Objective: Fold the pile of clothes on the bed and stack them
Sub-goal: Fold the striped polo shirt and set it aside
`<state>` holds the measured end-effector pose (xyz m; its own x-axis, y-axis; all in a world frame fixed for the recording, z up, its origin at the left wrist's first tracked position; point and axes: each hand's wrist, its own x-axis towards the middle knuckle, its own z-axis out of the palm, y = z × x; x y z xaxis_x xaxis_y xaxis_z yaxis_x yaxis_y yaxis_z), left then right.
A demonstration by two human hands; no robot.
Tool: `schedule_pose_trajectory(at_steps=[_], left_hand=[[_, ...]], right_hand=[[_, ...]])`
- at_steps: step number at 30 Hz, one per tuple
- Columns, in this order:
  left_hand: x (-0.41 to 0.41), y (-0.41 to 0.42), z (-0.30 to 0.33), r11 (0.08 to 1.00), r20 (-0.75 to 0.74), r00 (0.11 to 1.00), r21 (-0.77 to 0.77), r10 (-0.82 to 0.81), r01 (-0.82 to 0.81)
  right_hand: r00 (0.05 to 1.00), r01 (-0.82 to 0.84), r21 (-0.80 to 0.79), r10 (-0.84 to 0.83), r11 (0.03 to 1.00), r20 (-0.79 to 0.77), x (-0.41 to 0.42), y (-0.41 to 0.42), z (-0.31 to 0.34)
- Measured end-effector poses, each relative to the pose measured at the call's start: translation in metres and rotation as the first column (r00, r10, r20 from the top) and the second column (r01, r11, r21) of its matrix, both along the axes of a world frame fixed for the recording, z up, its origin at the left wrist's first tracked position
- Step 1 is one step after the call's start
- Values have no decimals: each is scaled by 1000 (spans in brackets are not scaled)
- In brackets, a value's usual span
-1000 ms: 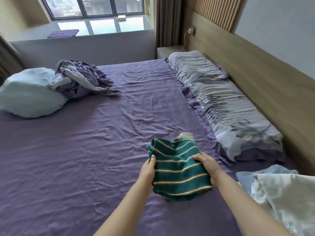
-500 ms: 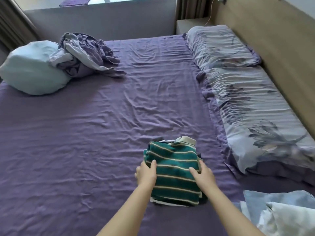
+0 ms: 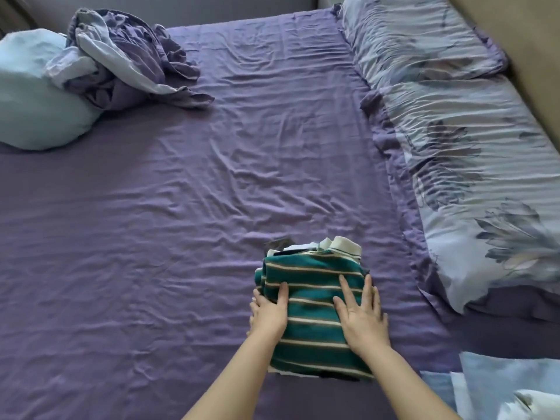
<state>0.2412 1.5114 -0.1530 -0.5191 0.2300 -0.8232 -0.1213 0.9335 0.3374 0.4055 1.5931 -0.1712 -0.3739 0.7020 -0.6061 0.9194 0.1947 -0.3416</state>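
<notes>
With both palms flat on the striped shirt (image 3: 312, 313), low in the frame, the left hand (image 3: 269, 312) and right hand (image 3: 362, 316) keep fingers straight, gripping nothing, probably to settle it onto the stack (image 3: 291, 248) beneath. Unfolded clothes (image 3: 127, 56) wait upper left on the bed (image 3: 212, 192).

A home bedroom is showing here: a wide bed (image 3: 181, 222) wearing a creased purple sheet, floral pillows (image 3: 454, 122) lying along a wooden headboard (image 3: 533, 50), and crumpled bedding (image 3: 127, 59) sitting at the far corner.

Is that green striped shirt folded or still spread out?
Folded: the green striped shirt is a compact rectangle atop other folded clothes, both hands on it.
</notes>
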Motion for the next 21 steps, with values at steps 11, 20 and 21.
schedule_pose_trajectory(at_steps=[11,20,21], left_hand=[[-38,-27,-29,921,512,857,300,62,-246],[-35,-39,-38,872,654,740,258,159,-415],[-35,-38,-37,871,675,717,234,174,-432]], right_hand=[[683,505,-582,-707,638,-183,35,12,-24],[591,454,-786,-802,420,-88,48,20,-33],[573,463,-794,-816,395,-72,48,21,-33]])
